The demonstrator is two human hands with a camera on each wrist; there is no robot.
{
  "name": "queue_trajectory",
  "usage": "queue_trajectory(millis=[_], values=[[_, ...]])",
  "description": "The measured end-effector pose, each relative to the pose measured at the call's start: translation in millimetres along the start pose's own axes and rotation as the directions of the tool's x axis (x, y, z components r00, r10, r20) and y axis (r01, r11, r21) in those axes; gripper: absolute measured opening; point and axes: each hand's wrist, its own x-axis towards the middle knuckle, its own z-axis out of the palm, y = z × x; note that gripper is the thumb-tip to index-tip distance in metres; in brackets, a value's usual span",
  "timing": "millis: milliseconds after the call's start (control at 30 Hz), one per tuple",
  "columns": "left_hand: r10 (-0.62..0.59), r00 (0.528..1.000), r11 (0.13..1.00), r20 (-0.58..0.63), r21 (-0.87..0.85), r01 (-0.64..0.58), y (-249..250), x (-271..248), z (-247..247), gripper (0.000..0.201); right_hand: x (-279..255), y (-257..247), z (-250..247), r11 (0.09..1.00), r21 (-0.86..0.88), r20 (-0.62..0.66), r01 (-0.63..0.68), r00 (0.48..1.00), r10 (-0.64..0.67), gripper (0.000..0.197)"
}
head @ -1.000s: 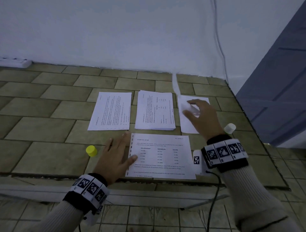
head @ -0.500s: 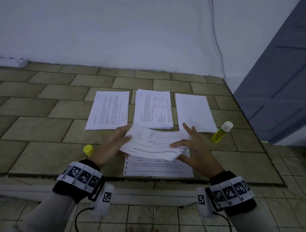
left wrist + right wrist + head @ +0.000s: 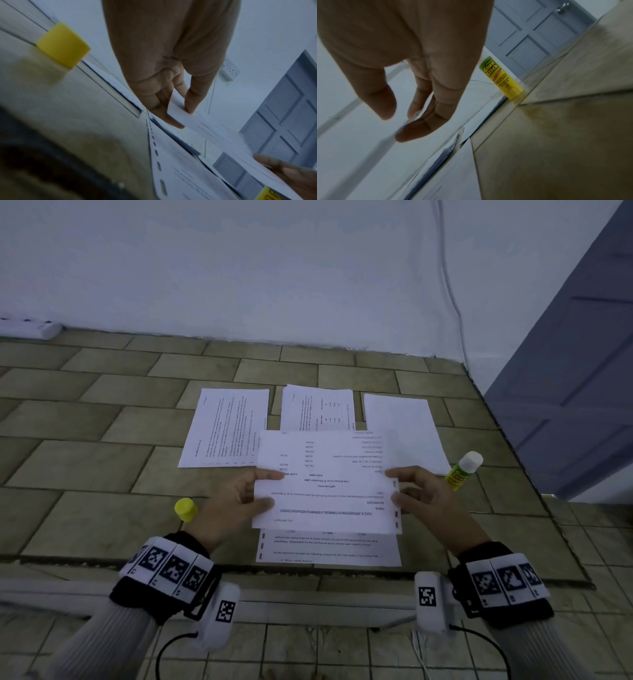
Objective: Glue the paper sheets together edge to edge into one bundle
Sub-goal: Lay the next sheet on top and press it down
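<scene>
Both hands hold one printed sheet point(image 3: 327, 481) clear of the tiled surface point(image 3: 85, 467), its text reading upside down to the wearer. The left hand point(image 3: 236, 501) pinches the sheet's left edge, thumb on top and fingers point(image 3: 164, 108) beneath; the right hand point(image 3: 428, 498) takes the right edge in the same manner, thumb on the upper face, fingers curled under. Gripping at opposite edges appears intended to keep the thin paper flat and square for alignment. The sheet spans the gap between the two grips, its middle unsupported, hanging directly above a near sheet point(image 3: 329, 549) that lies flat with a row of dark marks along its left margin. Beyond it lie three further lots: a far left sheet point(image 3: 222, 428), a middle stack point(image 3: 318, 407) and a blank sheet point(image 3: 400, 422) on the right, partly covered by the lifted one. The glue stick point(image 3: 462, 470) stands upright just right of the right hand, uncapped; its yellow cap point(image 3: 185, 509) sits just left of the left hand. Judgement: the sheet is being positioned over the near sheet for joining; misaligned edges are the main risk.
</scene>
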Motion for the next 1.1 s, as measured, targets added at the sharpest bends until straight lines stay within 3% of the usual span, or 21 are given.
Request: queue_trajectory(millis=[200, 433, 633, 767, 1100], values=[[-0.021, 1.0, 0.974, -0.022, 0.226, 0.026, -5.0, -6.7, 1.6, 0.019, -5.0, 5.5, 5.0, 0.952, -0.306, -0.066, -0.013, 0.998, -0.008, 0.023], [0.141, 0.99, 0.828, -0.005, 0.548, -0.115, 5.1, -13.7, 13.0, 0.014, -8.9, 15.2, 12.5, 0.866, -0.495, -0.061, -0.075, 0.997, 0.052, 0.028], [0.093, 0.996, 0.695, -0.01, 0.716, -0.058, -4.8, -11.5, 10.4, 0.029, -10.2, 25.3, 17.6, 0.773, -0.63, -0.046, -0.078, 0.997, 0.063, 0.033], [0.083, 0.997, 0.678, -0.001, 0.733, -0.056, -8.4, -10.4, 11.8, 0.032, -9.8, 26.3, 19.8, 0.731, -0.68, -0.045, -0.066, 0.998, 0.049, 0.033], [0.068, 0.998, 0.701, 0.0, 0.712, -0.048, -12.5, -10.1, 8.3, 0.026, -9.7, 24.8, 17.9, 0.763, -0.641, -0.037, -0.083, 0.996, 0.077, 0.034]])
